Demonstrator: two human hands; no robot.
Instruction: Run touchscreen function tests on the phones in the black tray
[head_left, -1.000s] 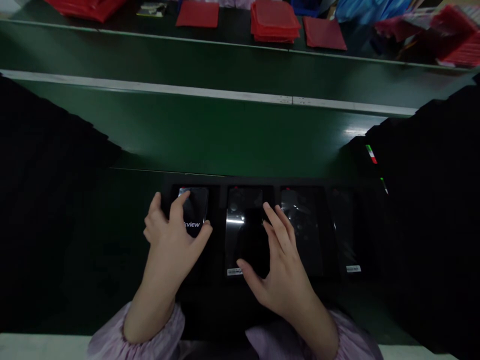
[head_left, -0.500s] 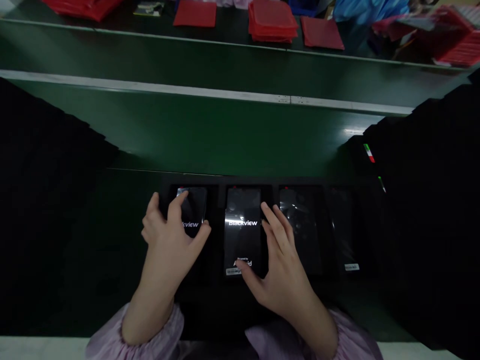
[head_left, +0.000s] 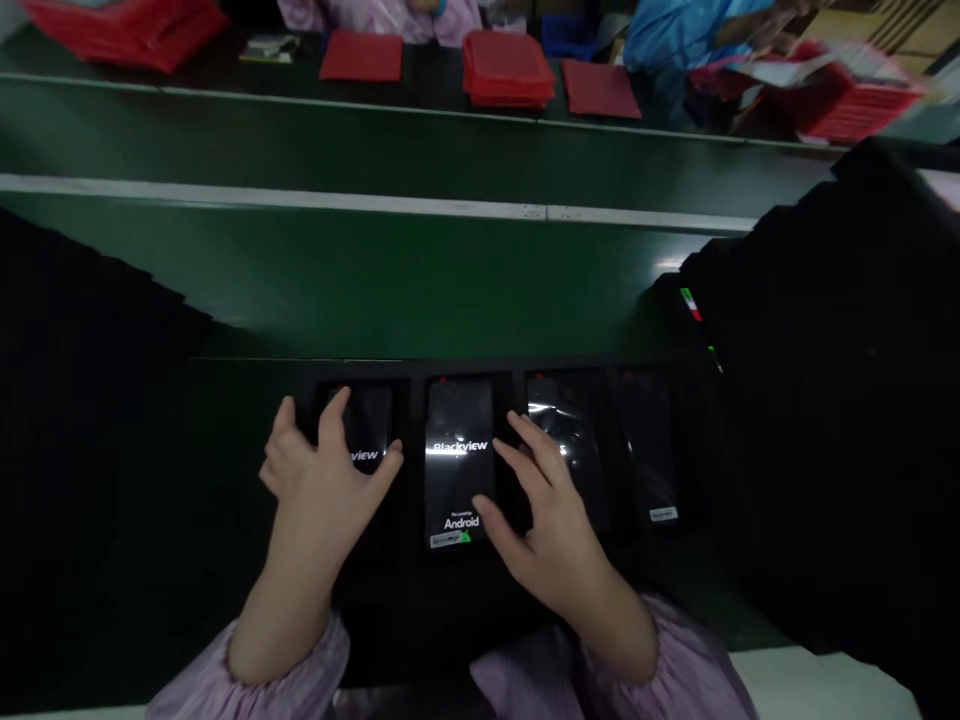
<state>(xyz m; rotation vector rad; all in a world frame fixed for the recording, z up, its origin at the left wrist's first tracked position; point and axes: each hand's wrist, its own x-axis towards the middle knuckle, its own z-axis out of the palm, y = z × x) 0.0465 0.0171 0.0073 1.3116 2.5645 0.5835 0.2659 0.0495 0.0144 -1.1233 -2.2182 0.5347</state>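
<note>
Several phones lie face up in recesses of a black tray. Over the leftmost phone, its screen lit with part of a logo, my left hand is open, thumb near the phone's right edge and index finger by its upper left; contact is unclear. My right hand is open and empty, just right of the second phone, whose screen reads "Blackview" and "Android". Its fingers partly cover the dark third phone. A dark fourth phone bears a small white label.
Tall black stacks stand at the left and right. Behind the green work surface, a ledge holds red flat packets and a red pile. People in pink and blue sleeves are beyond it.
The view has shifted, showing more of the far side. My right hand has drawn off the second phone, its thumb no longer covering the "Android" text. My left index finger has moved off its phone's upper edge.
</note>
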